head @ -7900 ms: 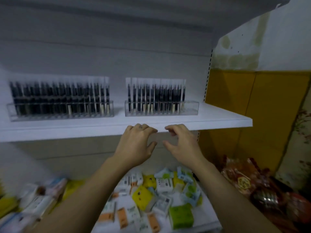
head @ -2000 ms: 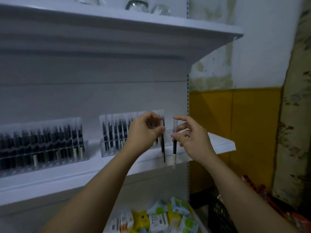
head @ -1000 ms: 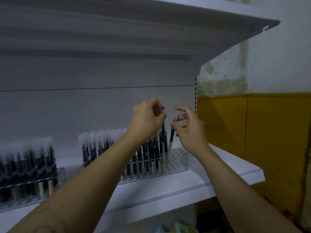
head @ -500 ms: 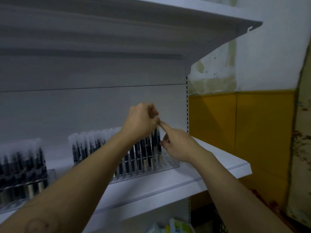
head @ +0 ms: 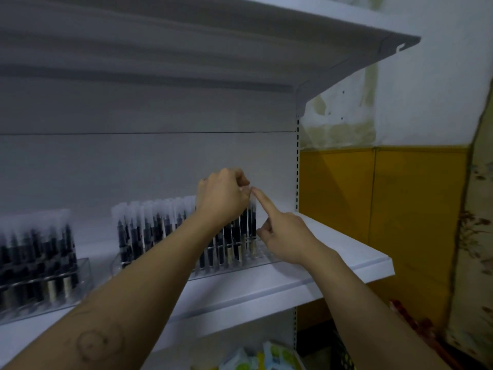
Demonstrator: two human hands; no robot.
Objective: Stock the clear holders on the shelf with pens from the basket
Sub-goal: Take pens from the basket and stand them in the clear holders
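L hand (head: pixel 222 200) and R hand (head: pixel 284 236) meet over the R end of the pen row. L hand: fingers curled, pinching cap of one pen (head: pixel 252 225). R hand: index finger straight, tip on same cap; other fingers curled, holding nothing. White shelf (head: pixel 333 252) carries two clear holders side by side. L holder (head: pixel 80 276): stocked, cut off by frame edge. R holder (head: pixel 264 260): pens (head: pixel 149 228) upright, caps up. Pinched pen: upright, seated in R holder, rightmost in row.

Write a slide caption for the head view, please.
Left hand pinches a pen in the clear holder while the right hand touches its cap with one finger.
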